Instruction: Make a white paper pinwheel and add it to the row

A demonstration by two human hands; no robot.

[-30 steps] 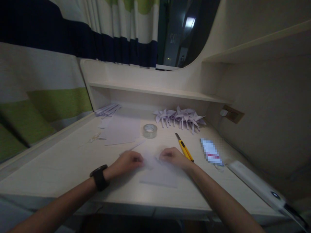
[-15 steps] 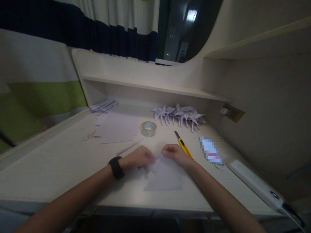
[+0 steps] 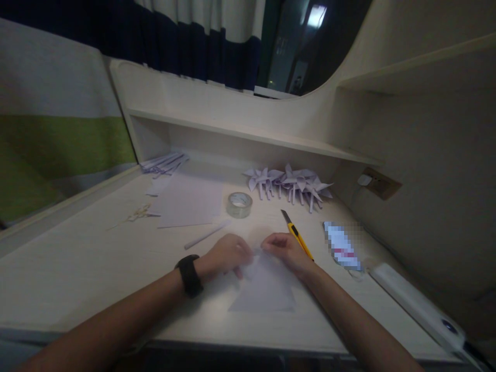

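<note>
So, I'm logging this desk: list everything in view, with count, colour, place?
Paper: one, white, front centre
Paper stick: one, white, centre left
Tape roll: one, clear, centre
Cutter: one, yellow-black, centre right
Pinwheels: several, white, back
Bundled sticks: several, white, back left
Flat sheets: count unclear, white, centre left
Scissors-like item: one, pale yellow, left
Pixelated item: one, blue and red, right
Power strip: one, white, lower right
Socket: one, brown, right wall
Plug: one, white, in socket
Desk: one, cream, below
Shelves: two, cream, back and right
Curtain: one, navy-white-green, back left
Window: one, dark, back
Watch: one, black, left wrist
Left grip: one, bare, by paper
Right grip: one, bare, by paper
</note>
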